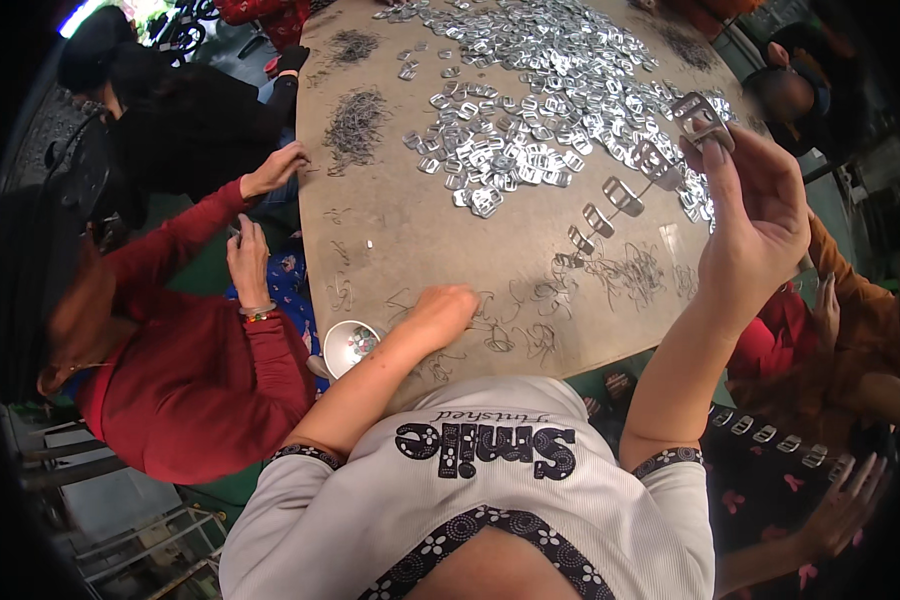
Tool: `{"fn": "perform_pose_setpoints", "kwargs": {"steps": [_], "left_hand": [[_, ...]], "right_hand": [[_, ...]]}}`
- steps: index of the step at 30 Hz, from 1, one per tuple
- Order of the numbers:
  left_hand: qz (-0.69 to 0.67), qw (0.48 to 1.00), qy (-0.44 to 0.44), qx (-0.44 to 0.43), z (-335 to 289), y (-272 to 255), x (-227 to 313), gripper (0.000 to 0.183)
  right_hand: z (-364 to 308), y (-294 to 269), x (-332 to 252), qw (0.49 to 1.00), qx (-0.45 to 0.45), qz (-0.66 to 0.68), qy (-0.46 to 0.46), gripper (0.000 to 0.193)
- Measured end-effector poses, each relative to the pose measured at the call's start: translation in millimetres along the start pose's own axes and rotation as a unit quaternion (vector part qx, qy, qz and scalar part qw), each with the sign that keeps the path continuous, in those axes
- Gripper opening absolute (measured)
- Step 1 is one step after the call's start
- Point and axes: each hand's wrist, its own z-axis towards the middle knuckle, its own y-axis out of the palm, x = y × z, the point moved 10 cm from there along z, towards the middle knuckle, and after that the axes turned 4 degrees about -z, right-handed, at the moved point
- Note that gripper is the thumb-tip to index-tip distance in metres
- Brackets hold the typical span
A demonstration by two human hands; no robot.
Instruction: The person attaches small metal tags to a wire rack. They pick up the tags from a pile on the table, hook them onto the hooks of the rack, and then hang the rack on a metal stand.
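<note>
My right hand [760, 215] is raised over the right side of the table, thumb and fingers pinching a silver metal buckle [692, 112]. From it a string of several more buckles [625, 196] hangs in a slanting row down to the tabletop, spaced apart on what looks like a thin wire. My left hand [442, 314] is closed and rests low on the table at the near edge, its fingertips among thin dark bent wires [498, 338]. Whatever its fingers pinch is too small to make out.
A large heap of loose buckles [510, 150] covers the table's far middle. Dark wire piles [358, 128] lie at the left. A white bowl [350, 345] stands beside my left forearm. Co-workers sit on both sides; one person's hand [278, 168] touches the left edge.
</note>
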Motion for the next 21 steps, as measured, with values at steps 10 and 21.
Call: {"fn": "perform_pose_setpoints", "kwargs": {"steps": [10,21], "left_hand": [[0.052,0.967,0.233,0.083,-4.1,0.7,47.8,0.007],[0.184,0.966,0.173,0.049,-8.6,21.7,71.4,0.006]], "right_hand": [[-1.3,3.1,-1.0,1.0,-0.015,-0.014,0.0,0.018],[-2.6,9.6,1.5,1.0,-0.011,-0.008,0.016,0.019]]}}
